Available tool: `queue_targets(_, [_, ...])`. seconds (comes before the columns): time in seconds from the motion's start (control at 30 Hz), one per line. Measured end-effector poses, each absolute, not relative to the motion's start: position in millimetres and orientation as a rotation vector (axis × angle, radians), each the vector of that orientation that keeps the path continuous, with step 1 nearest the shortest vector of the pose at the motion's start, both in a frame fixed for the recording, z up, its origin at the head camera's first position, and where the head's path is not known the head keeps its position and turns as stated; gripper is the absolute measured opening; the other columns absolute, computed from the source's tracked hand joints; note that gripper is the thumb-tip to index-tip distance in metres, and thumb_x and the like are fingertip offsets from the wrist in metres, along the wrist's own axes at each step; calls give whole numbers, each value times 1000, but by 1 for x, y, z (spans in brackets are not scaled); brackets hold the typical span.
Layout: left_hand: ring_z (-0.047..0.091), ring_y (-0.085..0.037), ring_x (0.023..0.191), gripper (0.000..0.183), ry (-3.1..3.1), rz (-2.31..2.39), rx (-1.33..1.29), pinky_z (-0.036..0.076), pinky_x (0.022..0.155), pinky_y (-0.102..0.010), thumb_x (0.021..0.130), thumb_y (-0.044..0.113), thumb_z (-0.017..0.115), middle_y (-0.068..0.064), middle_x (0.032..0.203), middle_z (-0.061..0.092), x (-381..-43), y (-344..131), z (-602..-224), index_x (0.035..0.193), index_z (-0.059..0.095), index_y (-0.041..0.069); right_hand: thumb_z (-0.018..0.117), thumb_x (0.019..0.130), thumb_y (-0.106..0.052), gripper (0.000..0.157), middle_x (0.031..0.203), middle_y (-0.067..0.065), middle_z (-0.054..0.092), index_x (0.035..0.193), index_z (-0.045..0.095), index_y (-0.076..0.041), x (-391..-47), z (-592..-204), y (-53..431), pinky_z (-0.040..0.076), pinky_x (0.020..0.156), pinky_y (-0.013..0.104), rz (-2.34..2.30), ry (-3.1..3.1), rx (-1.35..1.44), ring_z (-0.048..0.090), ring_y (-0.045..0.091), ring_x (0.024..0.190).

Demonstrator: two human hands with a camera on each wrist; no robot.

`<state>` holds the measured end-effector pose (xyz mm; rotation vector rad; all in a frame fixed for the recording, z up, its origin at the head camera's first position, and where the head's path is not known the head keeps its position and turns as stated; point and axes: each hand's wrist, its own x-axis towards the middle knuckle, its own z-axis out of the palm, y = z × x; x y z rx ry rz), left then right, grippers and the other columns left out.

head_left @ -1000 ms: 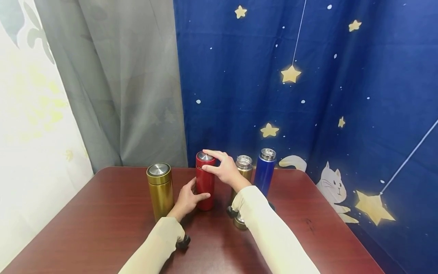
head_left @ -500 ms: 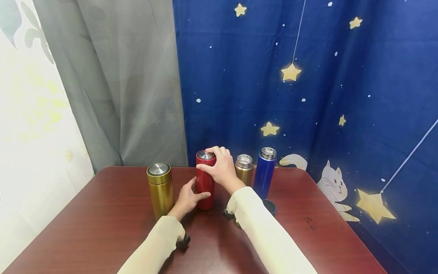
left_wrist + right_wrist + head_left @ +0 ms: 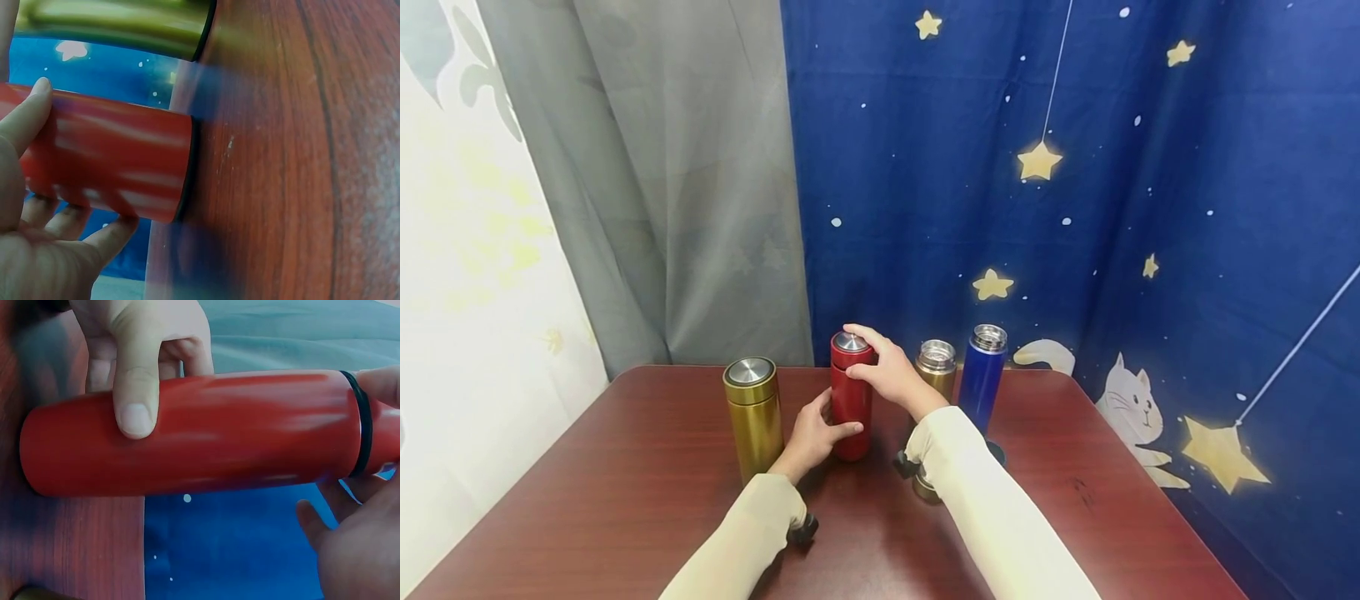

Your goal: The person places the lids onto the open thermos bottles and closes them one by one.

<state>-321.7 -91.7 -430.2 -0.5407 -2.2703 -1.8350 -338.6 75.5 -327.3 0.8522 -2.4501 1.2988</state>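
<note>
A red thermos stands upright on the table, its lid topped with a silver disc. Low on its body, my left hand grips it with the thumb across the near side. My right hand holds the lid from the right, fingers over the far rim and thumb on the near side. In the right wrist view, a dark ring shows between lid and body, with the right hand around the lid end. The left wrist view has the left fingers curled under the red body.
A lidded gold thermos stands left of the red one. To the right are a bronze thermos and a blue thermos, both with bare steel mouths. A gold-rimmed piece and a dark cap lie partly behind my right sleeve.
My right hand twisted leftward on the near side of the lid, thumb moving left, then came back right to its earlier pose. My left hand and the red thermos stayed put.
</note>
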Motion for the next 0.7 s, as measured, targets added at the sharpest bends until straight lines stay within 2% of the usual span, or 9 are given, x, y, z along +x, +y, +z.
queue_targets(0.3, [59,-39,113,68,-2270,-1808,-572,46,95,-50,78,0,79,-26,124,60,-306,-92,-411,137,46,-9,77,82,-38,66,129,5,60,142,52,-27,-338,-329,76,50,89,44,1075,-2488,707,52,25,112])
queue_targets(0.5, [59,-38,114,68,-2264,-1820,-577,47,96,-48,77,0,80,-25,124,61,-308,-92,-415,136,47,-9,79,80,-41,68,129,5,61,140,53,-23,-337,-333,73,49,90,40,930,-2457,671,51,22,109])
queue_targets(0.7, [60,-38,113,67,-2269,-1813,-580,47,95,-48,77,1,80,-25,123,61,-307,-91,-415,136,48,-8,79,79,-43,68,122,7,64,138,55,-17,-334,-332,71,47,88,39,751,-2400,664,52,23,103])
